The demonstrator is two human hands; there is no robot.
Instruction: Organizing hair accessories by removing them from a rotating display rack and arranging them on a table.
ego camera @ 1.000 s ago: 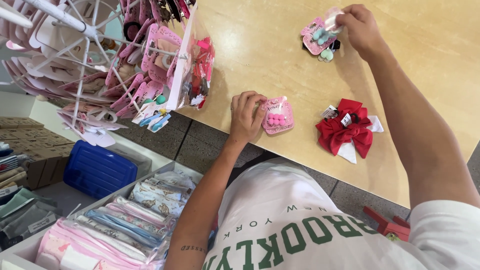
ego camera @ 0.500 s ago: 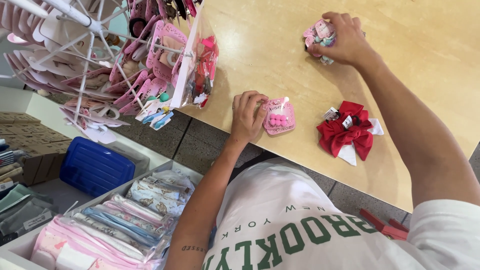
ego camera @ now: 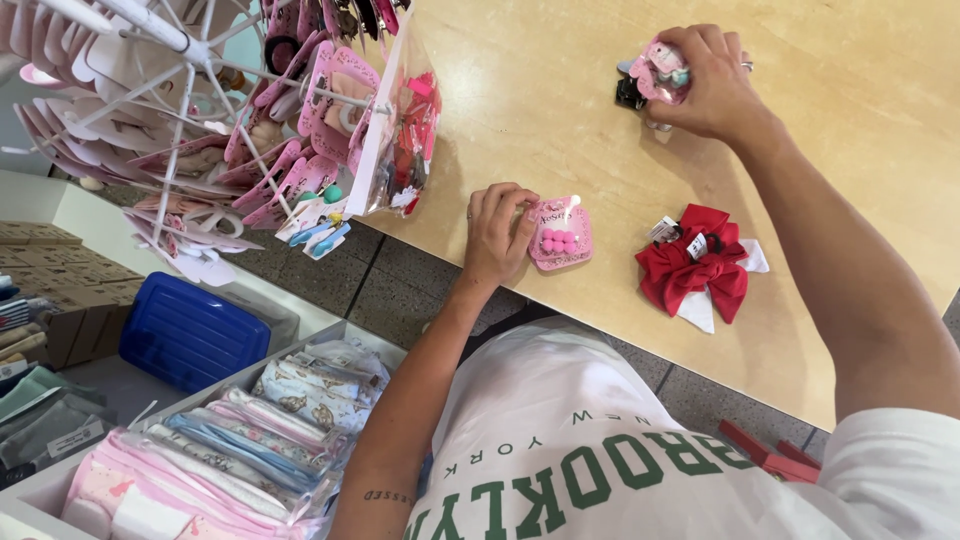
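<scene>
Your right hand (ego camera: 712,85) is clenched around a small bundle of pink carded hair accessories (ego camera: 662,72), holding it just above the pale wooden bench (ego camera: 560,90) toward its far side; a dark clip pokes out on the bundle's left, and your fingers hide most of the rest. Your left hand (ego camera: 497,235) rests near the bench's near edge, its fingertips pressing the left side of a flat pink card with small pink pompoms (ego camera: 560,234) rather than closing on it. Just beside that card, toward the right and apart from it, lies a glossy red fabric bow with white tags (ego camera: 695,270), crumpled and soft-looking. At the bench's left corner a white wire display rack (ego camera: 190,110) stands hung with pink cards, and clear plastic packets of clips (ego camera: 405,135) dangle over the bench edge, screening that corner. Below, on the tiled floor (ego camera: 390,290), sits a blue ribbed plastic box (ego camera: 190,335) and a white tray of folded pastel cloths in clear wrappers (ego camera: 240,450), cut off by the frame's lower edge.
</scene>
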